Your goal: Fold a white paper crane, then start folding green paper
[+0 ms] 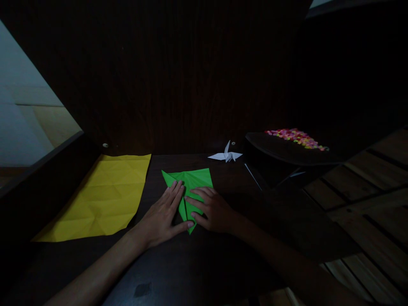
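Both hands press flat on the folded green paper (190, 187) mid-bench: the left hand (164, 214) with fingers together, the right hand (213, 210) with fingers slightly spread. A creased yellow sheet (102, 197) lies toward the bench's left edge.

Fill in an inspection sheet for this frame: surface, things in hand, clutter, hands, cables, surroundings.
Surface: dark wooden table, dimly lit.
Things in hand: green paper, folded to a kite-like shape with its point toward the person, lying flat.
Clutter: creased yellow sheet spread flat to the left; white paper crane behind the green paper; dark tray at right with small multicoloured pieces; thin white stick beside it.
Hands: left hand and right hand both open, pressing flat on the green paper.
Cables: nothing seen.
Surroundings: dark wood panel behind the table; wooden slats at right; pale wall at left.
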{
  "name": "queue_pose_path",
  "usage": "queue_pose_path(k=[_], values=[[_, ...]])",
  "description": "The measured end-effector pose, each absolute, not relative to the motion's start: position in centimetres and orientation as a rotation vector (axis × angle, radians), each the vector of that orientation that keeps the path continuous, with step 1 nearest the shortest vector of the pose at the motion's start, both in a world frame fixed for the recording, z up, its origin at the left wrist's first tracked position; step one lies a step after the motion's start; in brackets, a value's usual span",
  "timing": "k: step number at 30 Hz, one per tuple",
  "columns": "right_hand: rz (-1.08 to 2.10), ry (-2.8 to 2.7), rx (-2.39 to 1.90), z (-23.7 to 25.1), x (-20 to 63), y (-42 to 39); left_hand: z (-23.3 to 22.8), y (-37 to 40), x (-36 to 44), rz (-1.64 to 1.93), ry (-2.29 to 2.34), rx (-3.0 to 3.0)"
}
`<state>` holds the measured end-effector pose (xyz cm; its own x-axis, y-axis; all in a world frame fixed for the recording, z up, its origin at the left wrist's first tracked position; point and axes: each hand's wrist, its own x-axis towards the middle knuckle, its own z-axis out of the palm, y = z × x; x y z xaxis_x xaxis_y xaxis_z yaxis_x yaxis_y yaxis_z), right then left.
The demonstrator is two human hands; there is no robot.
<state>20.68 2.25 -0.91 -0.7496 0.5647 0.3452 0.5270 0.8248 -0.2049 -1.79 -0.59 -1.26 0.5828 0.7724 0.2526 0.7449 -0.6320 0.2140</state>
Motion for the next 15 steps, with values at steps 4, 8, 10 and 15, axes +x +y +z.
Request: queue_pose_path(k=[4, 8, 10, 15], values=[[0.113, -2.619, -0.821, -0.8, 20.5, 2.1, -1.4, -0.9, -1.4, 0.560, 1.421, 2.701], [0.119, -2.615, -0.812, -0.9, 20.5, 2.2, -1.9, -1.8, -0.8, 0.646, 1.660, 2.642], [0.125, -2.620, -0.804, -0.9, 20.5, 2.2, -2.0, -2.2, -0.6, 0.643, 1.692, 2.622], [0.114, -2.605, -0.792, -1.0, 20.6, 2.2, -1.9, -2.3, -0.7, 0.530, 1.727, 2.623]])
